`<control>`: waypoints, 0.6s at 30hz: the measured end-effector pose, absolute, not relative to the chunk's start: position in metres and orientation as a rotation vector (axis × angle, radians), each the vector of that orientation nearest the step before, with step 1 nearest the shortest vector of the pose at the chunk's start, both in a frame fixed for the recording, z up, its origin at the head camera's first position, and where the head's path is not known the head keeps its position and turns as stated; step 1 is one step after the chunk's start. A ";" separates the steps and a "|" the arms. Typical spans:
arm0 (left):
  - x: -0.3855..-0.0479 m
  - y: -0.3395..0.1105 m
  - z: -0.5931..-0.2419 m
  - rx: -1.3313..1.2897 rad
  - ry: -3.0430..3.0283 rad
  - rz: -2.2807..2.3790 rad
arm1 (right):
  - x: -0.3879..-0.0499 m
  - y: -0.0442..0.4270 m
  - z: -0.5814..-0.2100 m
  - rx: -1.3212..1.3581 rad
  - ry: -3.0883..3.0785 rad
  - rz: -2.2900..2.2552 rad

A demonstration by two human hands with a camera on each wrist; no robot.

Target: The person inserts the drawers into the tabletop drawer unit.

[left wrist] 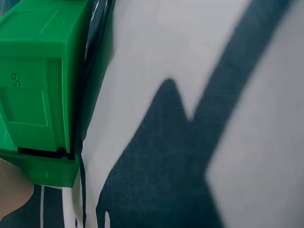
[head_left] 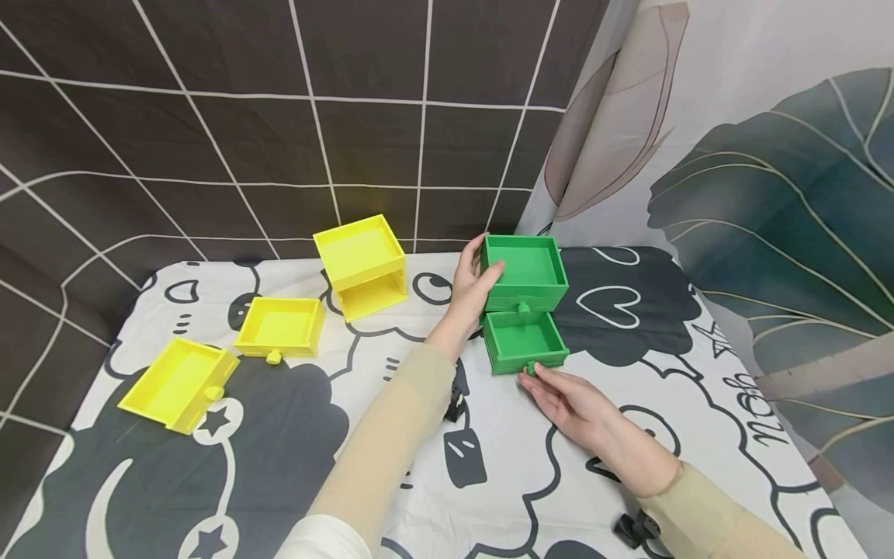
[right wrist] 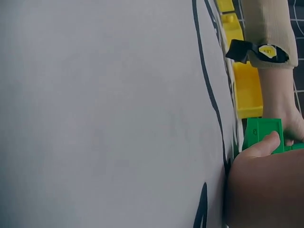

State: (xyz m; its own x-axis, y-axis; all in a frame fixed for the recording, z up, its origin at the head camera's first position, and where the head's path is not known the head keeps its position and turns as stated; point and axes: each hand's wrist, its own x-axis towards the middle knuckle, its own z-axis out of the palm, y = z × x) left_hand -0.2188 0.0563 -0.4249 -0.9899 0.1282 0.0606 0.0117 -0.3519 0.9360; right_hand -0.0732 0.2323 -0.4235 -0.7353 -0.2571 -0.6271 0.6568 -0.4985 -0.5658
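The green cabinet (head_left: 525,268) stands at the back, right of centre, with its lower drawer (head_left: 524,338) extending out at the front. My left hand (head_left: 469,291) grips the cabinet's left side, thumb on the near part. My right hand (head_left: 576,407) pinches the small knob on the front of that lower drawer. An upper drawer with a knob sits closed in the cabinet. In the left wrist view the green drawer (left wrist: 33,104) shows at the left edge. The right wrist view shows my right thumb at the green drawer front (right wrist: 259,128).
A yellow cabinet (head_left: 359,256) with an open lower slot stands left of the green one. Two yellow drawers, one (head_left: 279,326) near it and another (head_left: 178,384) farther left, lie on the patterned cloth (head_left: 489,497). A dark tiled-pattern wall (head_left: 370,147) rises behind.
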 end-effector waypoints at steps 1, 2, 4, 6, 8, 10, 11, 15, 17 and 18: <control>-0.219 0.056 -0.425 0.190 1.746 2.519 | -0.074 0.232 -0.424 0.645 1.126 -2.239; -0.219 0.056 -0.425 0.191 1.748 2.518 | -0.074 0.231 -0.424 0.650 1.128 -2.241; -0.219 0.056 -0.426 0.190 1.753 2.514 | -0.075 0.230 -0.423 0.657 1.131 -2.242; -0.220 0.056 -0.426 0.188 1.757 2.510 | -0.076 0.230 -0.423 0.664 1.131 -2.244; -0.220 0.056 -0.426 0.182 1.762 2.506 | -0.077 0.229 -0.423 0.667 1.137 -2.243; -0.220 0.056 -0.426 0.177 1.762 2.504 | -0.078 0.228 -0.423 0.668 1.136 -2.243; -0.220 0.057 -0.426 0.176 1.761 2.504 | -0.078 0.227 -0.423 0.668 1.131 -2.246; -0.220 0.057 -0.426 0.174 1.758 2.501 | -0.079 0.226 -0.423 0.669 1.124 -2.252; -0.220 0.057 -0.426 0.172 1.758 2.501 | -0.079 0.225 -0.423 0.668 1.117 -2.256; -0.219 0.057 -0.426 0.172 1.757 2.501 | -0.079 0.225 -0.423 0.667 1.114 -2.259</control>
